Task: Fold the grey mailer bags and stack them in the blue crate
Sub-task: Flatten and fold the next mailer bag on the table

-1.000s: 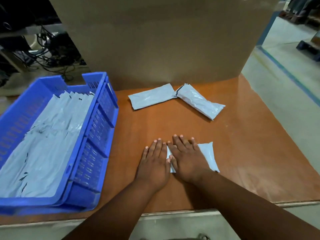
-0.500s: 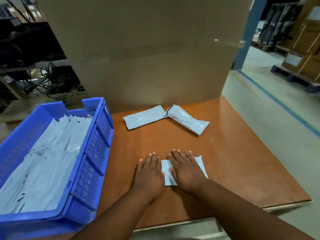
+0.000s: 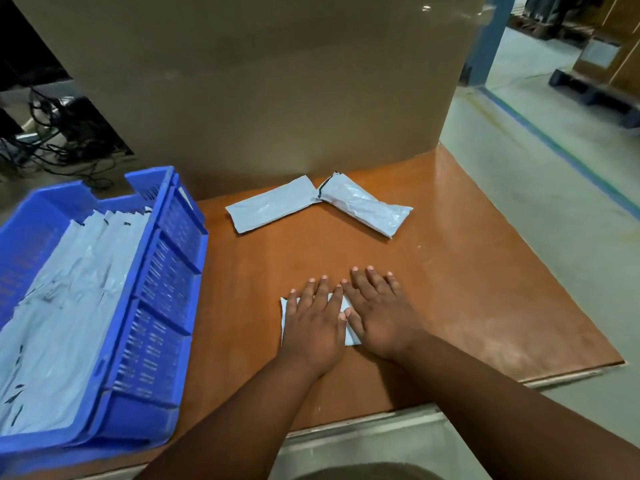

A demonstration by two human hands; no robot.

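Observation:
A small folded grey mailer bag lies on the brown table near the front edge, mostly hidden under my hands. My left hand presses flat on its left part, fingers straight. My right hand presses flat on its right part, fingers spread. Two more folded grey mailer bags lie farther back: one bag on the left and a second bag on the right, their ends touching. The blue crate stands at the left and holds a row of several grey mailer bags.
A big brown cardboard sheet stands upright along the back of the table. The table's right edge drops to a grey floor with a blue line. Cables and dark equipment sit behind the crate at far left.
The folded bag has become narrower: its right part no longer shows past my right hand. My left hand has slid from the bare table onto the bag. The camera view has shifted.

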